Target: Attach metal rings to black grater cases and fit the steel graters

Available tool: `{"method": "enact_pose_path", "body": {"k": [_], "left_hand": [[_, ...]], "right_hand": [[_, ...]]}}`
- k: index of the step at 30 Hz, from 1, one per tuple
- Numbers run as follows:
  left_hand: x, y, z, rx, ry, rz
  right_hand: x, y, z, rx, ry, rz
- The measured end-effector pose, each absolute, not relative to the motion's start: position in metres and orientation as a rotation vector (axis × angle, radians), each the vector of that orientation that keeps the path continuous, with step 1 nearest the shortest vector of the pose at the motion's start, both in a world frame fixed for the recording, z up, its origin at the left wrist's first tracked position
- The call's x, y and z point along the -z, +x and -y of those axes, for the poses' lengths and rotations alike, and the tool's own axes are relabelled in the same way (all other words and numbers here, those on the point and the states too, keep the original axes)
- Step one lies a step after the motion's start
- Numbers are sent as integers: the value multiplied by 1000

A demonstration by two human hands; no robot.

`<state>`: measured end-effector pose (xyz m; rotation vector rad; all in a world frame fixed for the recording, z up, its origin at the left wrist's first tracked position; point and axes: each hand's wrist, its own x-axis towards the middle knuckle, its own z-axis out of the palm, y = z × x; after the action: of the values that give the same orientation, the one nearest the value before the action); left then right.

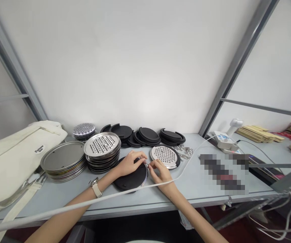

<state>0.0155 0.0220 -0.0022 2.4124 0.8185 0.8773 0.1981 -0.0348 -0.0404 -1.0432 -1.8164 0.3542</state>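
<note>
My left hand (132, 162) reaches over a black round disc (131, 179) lying on the table, its thumb and fingers pinched at the disc's right edge. My right hand (160, 171) pinches from the other side, fingertips close to the left ones. Between them is a small thin wire piece (146, 164), too fine to make out fully. Just behind my right hand lies a round metal grater plate (164, 156) with a black rim. A pile of thin metal wire loops (184, 151) sits to its right.
Left of my hands stand a stack of grater plates (102, 145) and a stack of plain metal discs (63, 156). Black round holders (147, 135) line the wall. A cream bag (16, 158) lies far left. A white cable (89, 202) crosses in front of my arms.
</note>
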Motion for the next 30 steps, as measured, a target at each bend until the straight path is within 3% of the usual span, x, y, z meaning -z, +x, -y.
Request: {"method": "enact_pose_path", "body": {"k": [19,30], "left_hand": [[5,16,-19,-895,2423,-843],[3,18,-16,-887,2282,-748]], "right_hand": [[54,199,27,-406,-1055,1756],[55,201,29,-234,-1135,1868]]}}
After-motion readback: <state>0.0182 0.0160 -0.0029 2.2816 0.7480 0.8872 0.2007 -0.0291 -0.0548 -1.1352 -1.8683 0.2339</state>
